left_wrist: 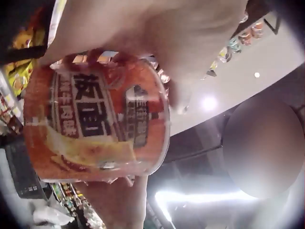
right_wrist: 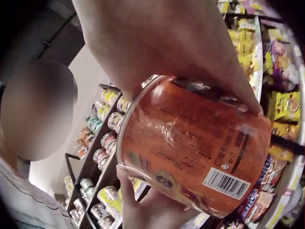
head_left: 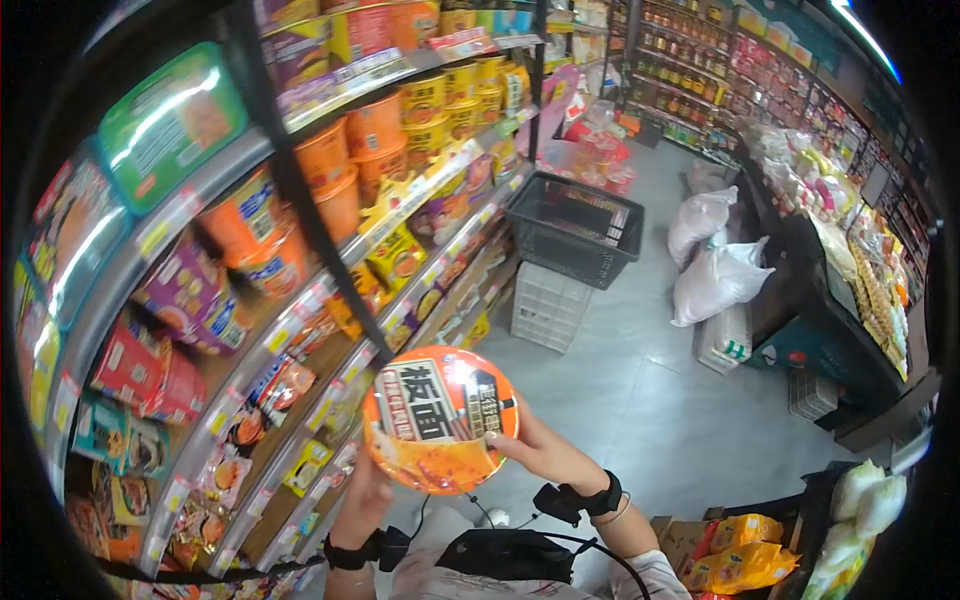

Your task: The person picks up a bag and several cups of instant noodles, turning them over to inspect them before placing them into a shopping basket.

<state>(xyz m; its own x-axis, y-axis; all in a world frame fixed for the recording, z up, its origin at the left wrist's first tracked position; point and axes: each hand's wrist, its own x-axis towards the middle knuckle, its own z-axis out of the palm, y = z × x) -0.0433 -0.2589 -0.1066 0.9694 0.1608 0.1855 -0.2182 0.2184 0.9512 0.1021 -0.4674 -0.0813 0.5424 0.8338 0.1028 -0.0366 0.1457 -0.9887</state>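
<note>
Black-posted shelving (head_left: 312,205) fills the left side, stacked with tubs and packets of instant noodles. Dark display stand (head_left: 805,290) at right, bearing produce. Black shopping basket (head_left: 570,235) on the floor ahead, beside a pale crate (head_left: 548,308); white plastic bags (head_left: 720,285) nearer the stand.

Orange instant-noodle tub (head_left: 440,420): held up off the shelves, in front of the person's torso, between the two hands. Long axis runs roughly toward and away from the person, wide rim end facing them. Neither hand is nearer; both touch it.

Right hand (head_left: 550,455) grips the right side, one digit over the edge of the printed face. Left hand (head_left: 370,490) grips the lower left side; head view hides its fingertips. Both are curled to the tub's curve, parted by its width.

Dark wrist strap (head_left: 600,493) at the right wrist. Smallest noted: a barcode (right_wrist: 226,182) on the tub wall.
</note>
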